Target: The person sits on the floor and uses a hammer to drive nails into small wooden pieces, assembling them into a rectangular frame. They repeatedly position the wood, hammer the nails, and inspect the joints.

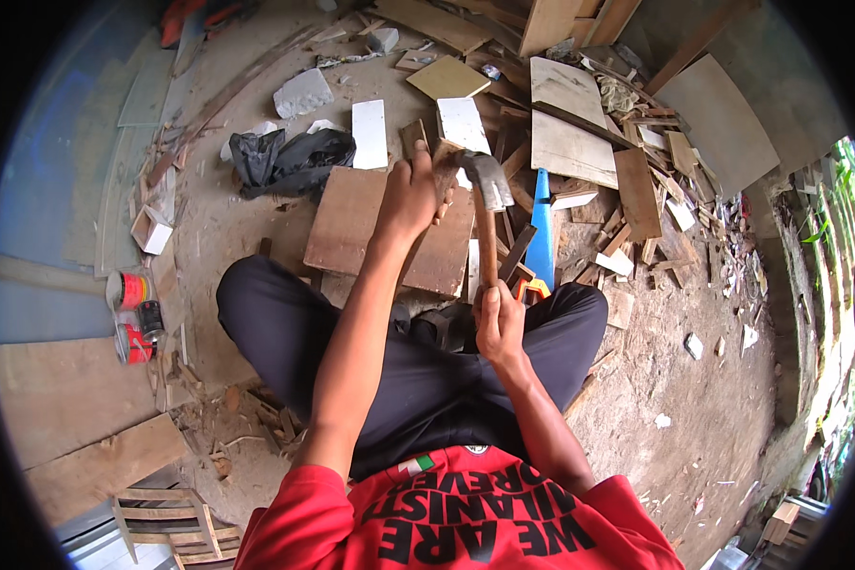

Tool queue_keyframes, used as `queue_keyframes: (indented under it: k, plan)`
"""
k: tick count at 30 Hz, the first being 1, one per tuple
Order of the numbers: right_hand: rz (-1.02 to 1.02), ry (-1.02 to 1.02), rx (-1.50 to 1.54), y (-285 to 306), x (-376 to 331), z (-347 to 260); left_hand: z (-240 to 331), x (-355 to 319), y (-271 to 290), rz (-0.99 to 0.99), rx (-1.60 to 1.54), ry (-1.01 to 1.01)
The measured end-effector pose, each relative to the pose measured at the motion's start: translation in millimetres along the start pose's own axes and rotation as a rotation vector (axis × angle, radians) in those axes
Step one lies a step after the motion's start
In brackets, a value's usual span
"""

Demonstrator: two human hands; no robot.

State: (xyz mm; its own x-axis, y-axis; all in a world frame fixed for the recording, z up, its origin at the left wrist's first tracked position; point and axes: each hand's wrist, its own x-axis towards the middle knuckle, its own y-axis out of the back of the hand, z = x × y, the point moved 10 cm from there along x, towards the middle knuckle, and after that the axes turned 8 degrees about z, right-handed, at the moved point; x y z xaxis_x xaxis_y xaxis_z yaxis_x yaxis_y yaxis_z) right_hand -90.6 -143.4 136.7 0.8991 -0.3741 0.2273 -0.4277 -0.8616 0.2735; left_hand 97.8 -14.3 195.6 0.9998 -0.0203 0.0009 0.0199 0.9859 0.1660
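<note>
My right hand (pixel 499 321) is wrapped round the wooden handle of a claw hammer (pixel 487 242), low down near its end. The hammer's metal head is up beside my left hand (pixel 410 198), which is closed round a narrow piece of wood (pixel 413 134). I cannot tell whether the hammer head touches the wood. Beneath both hands a brown wooden board (pixel 347 228) lies in front of my crossed legs. To the right of the hammer, a handsaw (pixel 541 228) with a blue blade points away from me, its orange handle by my right knee.
Wood offcuts (pixel 639 195) and pale panels (pixel 572 147) are heaped at the far right. A black plastic bag (pixel 294 161) lies left of the board, near a white block (pixel 303 92). Several cans (pixel 135 318) stand at the left, and planks (pixel 104 465) lie behind them.
</note>
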Motion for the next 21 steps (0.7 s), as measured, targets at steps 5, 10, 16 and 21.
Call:
queue_keyframes:
  k: [5, 10, 16, 21]
  plan:
    - [0.039, 0.287, 0.356, 10.1, -19.0, -41.7, -25.1, 4.8, 16.8, 0.07, 0.075, 0.105]
    - [0.081, 0.301, 0.138, -6.6, -11.6, -25.6, -2.7, -2.4, 5.8, 0.054, 0.137, -0.011]
    - [0.018, 0.171, 0.161, -4.0, -27.6, -31.7, -19.6, -3.8, 17.9, 0.051, 0.008, 0.112]
    - [0.087, 0.349, 0.529, 8.1, -39.6, -56.8, -22.6, 5.2, 7.4, 0.049, -0.014, 0.101]
